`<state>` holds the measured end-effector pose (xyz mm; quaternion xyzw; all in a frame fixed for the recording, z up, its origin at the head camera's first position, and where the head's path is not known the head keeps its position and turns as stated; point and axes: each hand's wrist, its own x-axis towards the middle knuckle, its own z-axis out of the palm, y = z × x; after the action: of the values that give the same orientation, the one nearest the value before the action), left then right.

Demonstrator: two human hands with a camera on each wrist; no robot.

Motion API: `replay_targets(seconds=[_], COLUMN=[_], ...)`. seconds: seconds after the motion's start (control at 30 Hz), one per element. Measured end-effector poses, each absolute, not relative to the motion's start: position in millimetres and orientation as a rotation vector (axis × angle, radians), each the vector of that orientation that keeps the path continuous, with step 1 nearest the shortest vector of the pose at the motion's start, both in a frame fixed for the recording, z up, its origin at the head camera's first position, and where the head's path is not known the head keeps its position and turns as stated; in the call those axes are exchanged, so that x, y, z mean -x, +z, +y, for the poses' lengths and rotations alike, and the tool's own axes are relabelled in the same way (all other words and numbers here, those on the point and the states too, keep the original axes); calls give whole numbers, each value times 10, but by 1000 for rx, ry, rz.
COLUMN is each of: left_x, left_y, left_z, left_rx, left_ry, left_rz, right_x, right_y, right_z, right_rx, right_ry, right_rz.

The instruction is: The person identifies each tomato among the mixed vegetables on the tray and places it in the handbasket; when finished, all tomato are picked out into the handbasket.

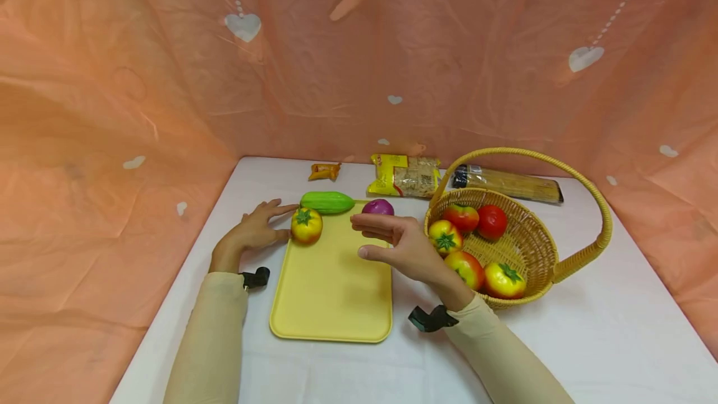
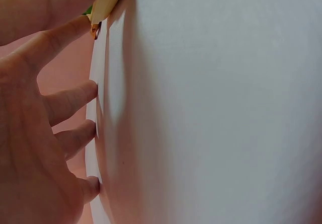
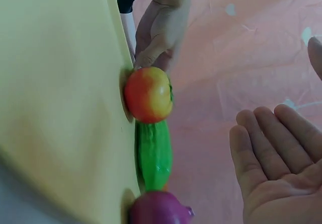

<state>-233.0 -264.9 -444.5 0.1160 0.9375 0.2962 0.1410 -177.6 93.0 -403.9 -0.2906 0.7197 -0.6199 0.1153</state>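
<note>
My left hand [image 1: 255, 228] rests at the tray's upper left edge with fingers spread, thumb and forefinger beside a yellow-red tomato [image 1: 306, 226]. In the left wrist view its fingertips [image 2: 89, 128] lie against the white cloth. Behind the tomato, a green cucumber-like vegetable [image 1: 327, 202] lies across the tray's far left corner. A purple onion [image 1: 378, 207] sits at the far right corner. Over the right side of the yellow tray [image 1: 331, 304] hovers my right hand [image 1: 406, 248], its fingers straight and nothing in it, as the right wrist view also shows.
To the right stands a wicker basket [image 1: 541, 235] with a tall handle, holding several red and yellow tomatoes. Along the back lie a small orange packet [image 1: 325, 171], a yellow bag of grain-like food [image 1: 405, 176] and a pack of noodles [image 1: 507, 184]. Orange curtain surrounds the table.
</note>
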Motion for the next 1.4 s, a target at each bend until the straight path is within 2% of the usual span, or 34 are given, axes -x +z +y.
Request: replay_targets(seconds=[0.33,0.6,1.4], left_x=[2336,2328,2318], left_y=[-4449,-4447,-4428], left_z=[-2651,-2641,-2647], left_rx=[-338,-331,-339], left_ry=[867,867,870], left_rz=[2719,2716,2725], right_x=[2051,2206,2337], right_y=[-4109,-4223,-4312], right_z=[433,139,-252], right_rx=[906,802,658], right_ry=[-1720,-1577,-1238], right_rz=[2173,2337,2625])
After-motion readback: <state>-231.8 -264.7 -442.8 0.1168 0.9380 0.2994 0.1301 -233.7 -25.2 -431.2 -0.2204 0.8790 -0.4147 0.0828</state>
